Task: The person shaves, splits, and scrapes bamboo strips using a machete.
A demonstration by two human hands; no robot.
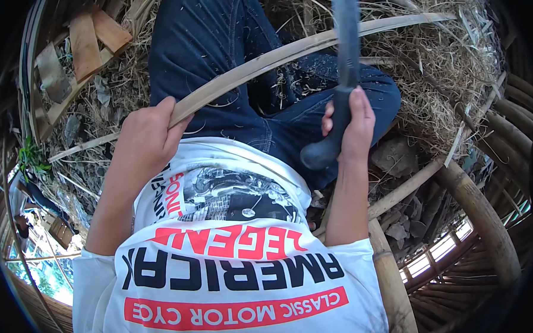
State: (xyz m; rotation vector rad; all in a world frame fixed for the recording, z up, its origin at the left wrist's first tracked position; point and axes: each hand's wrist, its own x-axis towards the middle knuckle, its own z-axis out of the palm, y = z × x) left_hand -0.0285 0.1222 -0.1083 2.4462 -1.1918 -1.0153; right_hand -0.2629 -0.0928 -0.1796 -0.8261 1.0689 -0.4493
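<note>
A long split bamboo strip runs across my lap, its near end in my left hand, whose fingers are wrapped round it. My right hand grips the black handle of a large knife. The blade points up and away from me, slightly blurred, and crosses over the strip toward its far part. Whether blade and strip touch, I cannot tell. Beneath both lie my crossed legs in dark jeans, dotted with small shavings.
Thin shavings heap up at the upper right. Thick bamboo poles stand at the right, another beside my right arm. Flat wood pieces lie upper left. Part of another person shows at the far left.
</note>
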